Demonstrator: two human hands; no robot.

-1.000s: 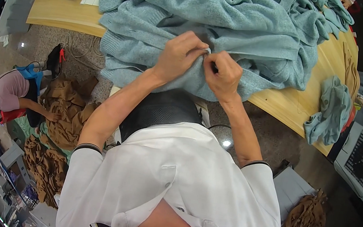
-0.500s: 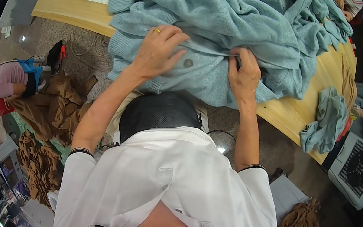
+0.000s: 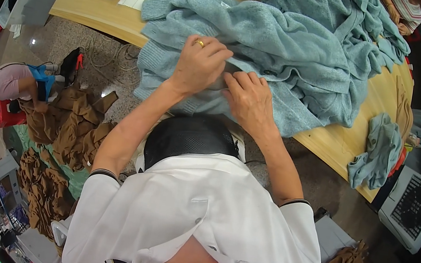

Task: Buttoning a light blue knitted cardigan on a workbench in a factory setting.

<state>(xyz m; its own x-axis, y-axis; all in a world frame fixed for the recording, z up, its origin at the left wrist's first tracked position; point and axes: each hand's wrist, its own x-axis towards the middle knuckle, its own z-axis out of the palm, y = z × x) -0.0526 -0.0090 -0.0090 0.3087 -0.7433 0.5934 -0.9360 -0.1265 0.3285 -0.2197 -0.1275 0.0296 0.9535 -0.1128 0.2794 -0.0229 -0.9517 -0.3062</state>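
A light blue-green knitted cardigan (image 3: pixel 289 40) lies rumpled across the near edge of the wooden table, its ribbed hem toward the left. With its fingers curled in, my left hand (image 3: pixel 201 66) pinches the front edge of the knit; a gold ring is on one finger. My right hand (image 3: pixel 250 102) is close beside it, fingers bent and closed on the same front band. A dark button (image 3: pixel 269 73) shows on the band just beyond my right fingers. What lies between the fingertips is mostly hidden.
More blue-green knitwear (image 3: pixel 316 8) is heaped at the back of the wooden table (image 3: pixel 98 11). A small knit piece (image 3: pixel 379 148) hangs near the right edge, beside a pale device (image 3: pixel 411 202) with a dark panel. Another person (image 3: pixel 13 83) sits at left near brown garments (image 3: pixel 78 122).
My right hand has moved left along the front band, close to my left hand. My left fingers have curled in tighter. The button between the hands is now covered.
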